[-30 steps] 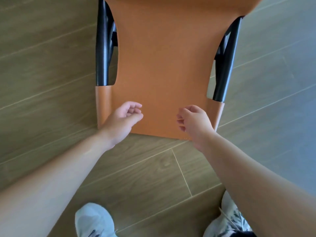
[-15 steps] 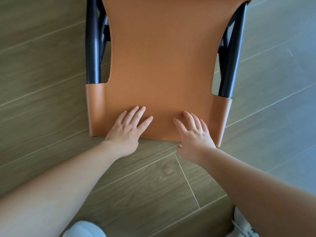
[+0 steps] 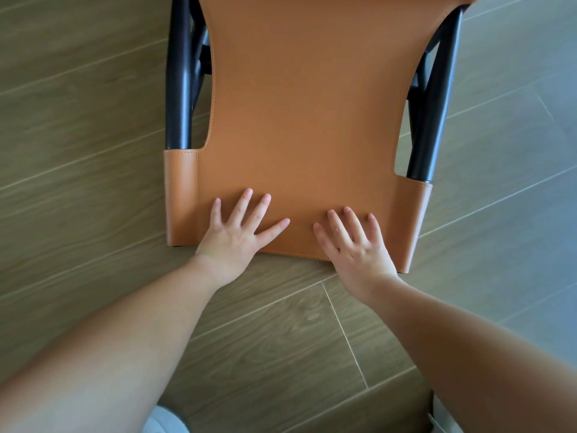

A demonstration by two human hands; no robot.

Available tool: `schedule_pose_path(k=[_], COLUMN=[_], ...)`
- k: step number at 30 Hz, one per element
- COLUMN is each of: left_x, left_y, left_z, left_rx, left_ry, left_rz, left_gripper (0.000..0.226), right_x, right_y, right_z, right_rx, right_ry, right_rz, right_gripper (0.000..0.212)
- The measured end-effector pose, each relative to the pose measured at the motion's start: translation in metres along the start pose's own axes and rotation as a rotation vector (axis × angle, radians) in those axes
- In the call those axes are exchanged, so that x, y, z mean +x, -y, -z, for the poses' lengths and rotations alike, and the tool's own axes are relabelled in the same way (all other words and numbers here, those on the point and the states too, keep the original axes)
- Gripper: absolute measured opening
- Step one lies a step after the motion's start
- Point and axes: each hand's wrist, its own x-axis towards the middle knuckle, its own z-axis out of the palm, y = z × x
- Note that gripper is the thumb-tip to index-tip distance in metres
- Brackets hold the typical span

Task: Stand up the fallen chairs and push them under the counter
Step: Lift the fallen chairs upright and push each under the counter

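A chair with a tan leather back and black frame fills the upper middle of the head view, seen from above against a wood-plank floor. The leather panel runs from the top edge of the view down to a stitched lower edge near the hands, and at each lower corner it wraps into a sleeve around a frame tube. The left black tube rises from the left sleeve towards the top of the view; the right black tube does the same on the other side, with more black struts showing behind each.

The left hand lies flat on the leather close to its lower edge, fingers straight and spread, thumb angled out towards the middle; it grips nothing. The right hand lies flat just beside it, fingers straight and slightly apart, also holding nothing, its heel over the stitched edge. The two hands are near each other but do not touch. Both bare forearms reach in from the bottom corners.

A bit of a pale shoe shows at the bottom edge, left of centre, and another scrap of shoe at the bottom right.
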Motion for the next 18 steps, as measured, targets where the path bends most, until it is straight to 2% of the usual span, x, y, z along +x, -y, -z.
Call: schedule_pose_path(k=[5, 13, 18], left_x=[0.003, -0.002, -0.007], left_y=[-0.003, -0.003, -0.002], left_z=[0.007, 0.023, 0.033], left_rx=[-0.009, -0.071, -0.059], left_ry=[0.006, 0.069, 0.082], left_rz=[0.083, 0.078, 0.064], left_gripper=[0.109, 0.118, 0.114], right_x=[-0.001, -0.001, -0.008], right_y=[-0.008, -0.013, -0.02], right_z=[-0.001, 0.013, 0.02], right_rx=[-0.036, 0.01, 0.009], right_ry=[0.006, 0.056, 0.07], right_rz=[0.055, 0.1, 0.108], right_gripper=[0.075, 0.086, 0.084])
